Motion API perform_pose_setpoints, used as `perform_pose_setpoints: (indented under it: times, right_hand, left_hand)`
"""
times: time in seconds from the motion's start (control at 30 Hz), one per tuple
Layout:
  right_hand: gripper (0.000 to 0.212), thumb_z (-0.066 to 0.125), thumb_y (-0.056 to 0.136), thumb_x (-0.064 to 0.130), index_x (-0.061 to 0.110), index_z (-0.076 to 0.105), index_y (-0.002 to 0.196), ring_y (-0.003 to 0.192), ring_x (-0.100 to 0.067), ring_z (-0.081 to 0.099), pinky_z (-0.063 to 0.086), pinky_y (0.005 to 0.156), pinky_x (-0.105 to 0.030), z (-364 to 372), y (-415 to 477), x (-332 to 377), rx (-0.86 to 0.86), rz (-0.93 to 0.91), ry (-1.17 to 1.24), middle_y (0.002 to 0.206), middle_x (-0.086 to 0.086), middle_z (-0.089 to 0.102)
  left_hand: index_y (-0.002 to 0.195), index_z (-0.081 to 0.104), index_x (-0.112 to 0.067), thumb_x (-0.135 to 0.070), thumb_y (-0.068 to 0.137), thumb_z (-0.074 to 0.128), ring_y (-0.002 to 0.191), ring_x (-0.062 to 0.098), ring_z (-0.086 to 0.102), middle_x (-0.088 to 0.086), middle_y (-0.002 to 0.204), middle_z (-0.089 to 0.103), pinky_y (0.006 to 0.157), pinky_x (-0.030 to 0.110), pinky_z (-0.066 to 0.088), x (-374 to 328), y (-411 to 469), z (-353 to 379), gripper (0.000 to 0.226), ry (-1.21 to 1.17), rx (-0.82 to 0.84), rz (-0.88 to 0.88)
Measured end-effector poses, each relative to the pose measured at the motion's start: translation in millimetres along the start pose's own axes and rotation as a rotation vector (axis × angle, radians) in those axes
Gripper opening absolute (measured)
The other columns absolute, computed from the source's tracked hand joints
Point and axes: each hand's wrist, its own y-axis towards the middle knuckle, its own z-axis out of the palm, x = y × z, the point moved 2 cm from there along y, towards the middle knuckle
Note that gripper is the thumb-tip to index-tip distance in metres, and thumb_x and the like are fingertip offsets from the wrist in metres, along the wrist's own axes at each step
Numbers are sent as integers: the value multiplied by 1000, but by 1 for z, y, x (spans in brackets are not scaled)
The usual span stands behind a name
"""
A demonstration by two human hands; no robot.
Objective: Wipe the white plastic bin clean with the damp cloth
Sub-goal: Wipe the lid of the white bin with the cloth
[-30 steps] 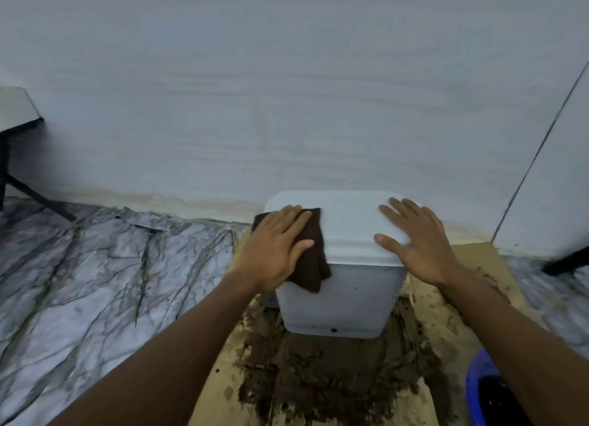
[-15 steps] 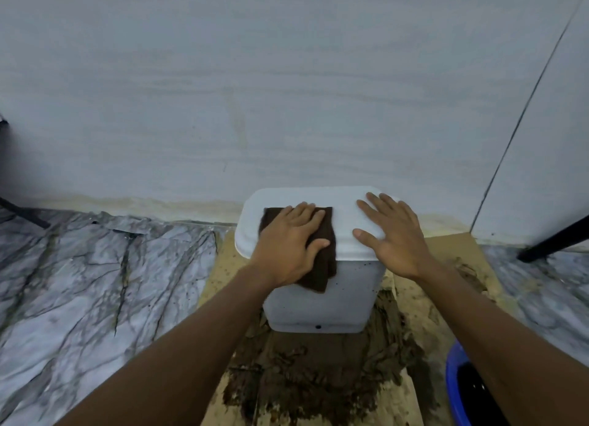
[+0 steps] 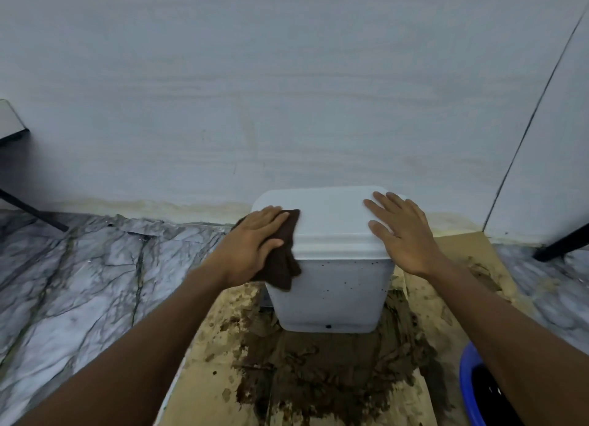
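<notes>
The white plastic bin point(image 3: 331, 291) stands upright against the wall with its lid on. Small dark specks dot its front face. My left hand point(image 3: 251, 244) presses a dark brown cloth point(image 3: 283, 260) against the lid's left edge, and the cloth hangs down over the bin's upper left corner. My right hand point(image 3: 401, 231) lies flat with spread fingers on the right side of the lid, holding nothing.
The bin stands on a cardboard sheet point(image 3: 207, 387) smeared with brown mud point(image 3: 325, 368). A blue basin point(image 3: 468, 384) sits at the lower right. Grey marbled flooring point(image 3: 79, 282) spreads left. Dark furniture legs point(image 3: 561, 244) show at both edges, near the wall.
My left hand has slid the cloth from the middle of the lid to its left edge. My right hand has shifted toward the lid's right side.
</notes>
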Motion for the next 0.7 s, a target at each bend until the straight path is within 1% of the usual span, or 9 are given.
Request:
perform_pose_setpoints:
  times: [0.1,0.23,0.37,0.43,0.53,0.63,0.7]
  right_hand:
    - [48,34,104,39,30,33,152,151,-8,5,-5,121,-30,1,0,2,0,10,-6,163,9,18]
    - [48,33,104,40,31,33,152,151,-7,5,-5,120,-30,1,1,1,4,12,-13,163,10,18]
    - [48,33,104,40,31,33,152,151,-8,6,-5,120,-29,3,2,-1,-3,8,-27,163,9,18]
    - [48,33,105,40,31,33,152,151,-9,7,-5,120,-30,3,2,-1,-15,7,-40,163,9,19]
    - [48,33,105,39,30,33,152,151,-9,6,-5,120,-30,4,1,-1,-17,7,-51,163,9,19]
    - [48,32,105,39,31,32,152,151,-8,5,-5,120,-30,5,1,-2,-12,8,-59,163,10,18]
    - [48,31,105,41,32,32,152,151,-8,5,-5,120,-30,5,1,-3,-9,11,-57,163,10,18]
  left_hand:
    - [159,30,-22,-25,108,44,154,7,11,-9,166,19,127,31,12,11,-8,-5,52,-99,3,-47]
    - [158,31,-18,-15,108,45,154,7,8,-8,166,19,127,29,10,13,-8,-5,53,-178,12,-63]
    - [158,33,-19,-5,105,45,153,5,10,-8,165,22,127,29,12,20,-12,-9,55,-231,12,-84]
    - [157,35,-19,-9,105,48,153,5,13,-9,164,24,127,32,15,19,-14,-6,54,-242,-20,-93]
    - [155,38,-16,-28,105,52,155,16,17,-1,164,29,127,37,14,2,-9,2,54,-160,-89,-78]
    - [155,38,-11,-39,107,42,154,24,24,9,162,35,127,34,10,-31,5,17,56,11,-118,11]
    - [158,31,-10,-45,107,35,155,23,20,10,164,30,126,30,4,-52,17,26,62,52,-94,40]
